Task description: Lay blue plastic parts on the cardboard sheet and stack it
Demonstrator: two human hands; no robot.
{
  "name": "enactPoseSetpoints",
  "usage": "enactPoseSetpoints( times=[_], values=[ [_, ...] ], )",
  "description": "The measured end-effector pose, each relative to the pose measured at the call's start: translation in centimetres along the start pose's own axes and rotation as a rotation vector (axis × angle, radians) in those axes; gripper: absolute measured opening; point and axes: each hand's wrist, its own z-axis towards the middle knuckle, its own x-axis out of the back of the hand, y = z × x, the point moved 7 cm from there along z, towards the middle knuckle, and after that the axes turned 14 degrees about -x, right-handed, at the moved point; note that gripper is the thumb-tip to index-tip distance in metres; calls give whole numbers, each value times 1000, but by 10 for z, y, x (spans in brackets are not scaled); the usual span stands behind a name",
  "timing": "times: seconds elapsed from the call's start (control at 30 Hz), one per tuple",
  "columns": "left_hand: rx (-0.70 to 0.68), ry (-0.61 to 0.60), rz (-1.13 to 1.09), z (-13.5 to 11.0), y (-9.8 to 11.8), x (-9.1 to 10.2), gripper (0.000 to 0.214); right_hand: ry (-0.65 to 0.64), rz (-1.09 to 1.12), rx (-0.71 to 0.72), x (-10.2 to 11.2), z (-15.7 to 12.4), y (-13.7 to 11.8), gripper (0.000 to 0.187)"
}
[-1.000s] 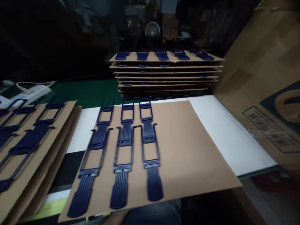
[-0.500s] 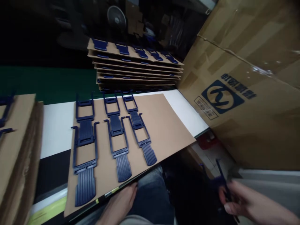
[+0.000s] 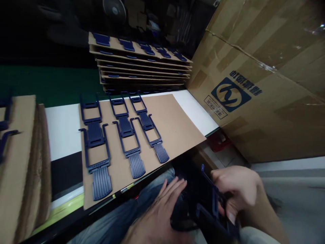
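Note:
My right hand is closed around a dark blue plastic frame part held low over my lap. My left hand reaches in beside it with fingers stretched out, its fingertips touching the part's left side. On the table ahead lies a brown cardboard sheet carrying three dark blue plastic frame parts laid side by side on its left half. The sheet's right half is bare.
A stack of cardboard sheets with blue parts stands at the back. A large cardboard box with a blue logo rises at the right. More cardboard sheets lie at the left. A green surface runs behind the white table.
The view swung right and down. My right hand brought a blue part in from the lower right to my lap. My left hand came off the sheet's edge and reached to the part.

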Motion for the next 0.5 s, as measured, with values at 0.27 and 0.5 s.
enactPoseSetpoints(
  times=[0.27, 0.5],
  values=[
    [161, 240, -121, -3, -38, -24, 34, 253, 446, 192, 29, 14, 30, 58],
    [295, 289, -59, -29, -85, -37, 52, 880, 805, 164, 74, -8, 75, 61]
  ],
)
